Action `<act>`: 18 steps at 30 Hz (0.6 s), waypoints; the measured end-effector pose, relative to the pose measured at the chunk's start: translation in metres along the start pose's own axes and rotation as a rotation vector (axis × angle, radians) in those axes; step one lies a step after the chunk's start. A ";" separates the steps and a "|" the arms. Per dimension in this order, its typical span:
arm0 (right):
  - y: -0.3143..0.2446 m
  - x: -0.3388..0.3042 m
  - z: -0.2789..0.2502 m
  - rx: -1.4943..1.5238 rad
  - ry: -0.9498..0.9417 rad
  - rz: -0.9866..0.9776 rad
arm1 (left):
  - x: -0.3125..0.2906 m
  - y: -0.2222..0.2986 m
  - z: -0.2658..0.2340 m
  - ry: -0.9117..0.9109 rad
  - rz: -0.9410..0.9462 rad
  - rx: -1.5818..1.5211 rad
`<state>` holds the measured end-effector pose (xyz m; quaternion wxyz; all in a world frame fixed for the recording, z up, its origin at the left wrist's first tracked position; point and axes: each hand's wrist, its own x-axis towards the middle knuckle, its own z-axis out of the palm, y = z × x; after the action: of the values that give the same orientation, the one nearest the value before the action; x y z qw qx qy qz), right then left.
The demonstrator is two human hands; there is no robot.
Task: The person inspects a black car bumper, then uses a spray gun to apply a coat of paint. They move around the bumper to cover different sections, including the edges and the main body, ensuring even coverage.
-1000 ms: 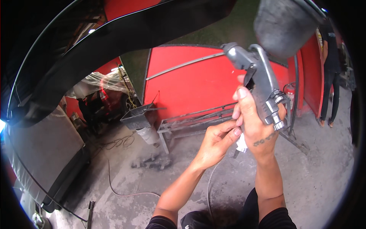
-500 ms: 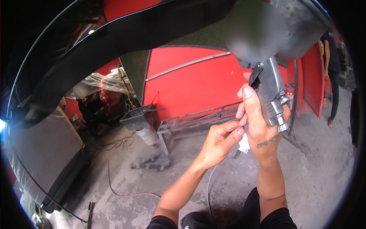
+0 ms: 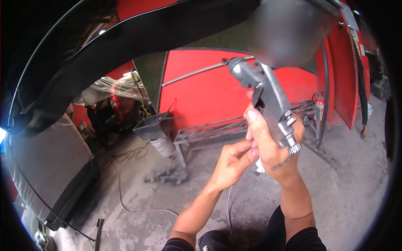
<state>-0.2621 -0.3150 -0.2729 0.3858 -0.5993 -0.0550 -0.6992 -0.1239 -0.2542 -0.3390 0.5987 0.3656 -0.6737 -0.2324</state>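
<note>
My right hand (image 3: 274,152) is wrapped round the handle of a dark grey spray gun (image 3: 272,98), raised in front of me. Its nozzle end points to the upper left and ridged metal knobs sit at its back end. Above the gun is a large rounded grey shape (image 3: 284,35), too blurred to make out well. My left hand (image 3: 230,165) is closed in a pinch under the gun, touching the right hand's fingers; whatever it pinches is hidden. Below the grip a bit of white material (image 3: 260,165) shows between the hands. A thin hose (image 3: 229,205) hangs below.
Behind the gun stands a red wall (image 3: 197,90) with a metal rack (image 3: 209,136) along it. A dark bin-like stand (image 3: 155,127) and white bucket (image 3: 164,147) are left of the rack. A covered panel (image 3: 50,163) fills the left; a red fire extinguisher (image 3: 319,99) stands right.
Both hands have shifted slightly left and down with the spray gun, and its nozzle end has come into view. The person at the far right is now mostly hidden.
</note>
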 end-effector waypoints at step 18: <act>0.034 -0.005 -0.006 0.021 0.034 -0.022 | -0.068 -0.057 -0.029 0.135 -0.288 0.018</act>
<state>-0.2465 -0.3392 -0.2920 0.3854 -0.5824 -0.0624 -0.7130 -0.0827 -0.2336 -0.4205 0.5997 0.4785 -0.5748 -0.2845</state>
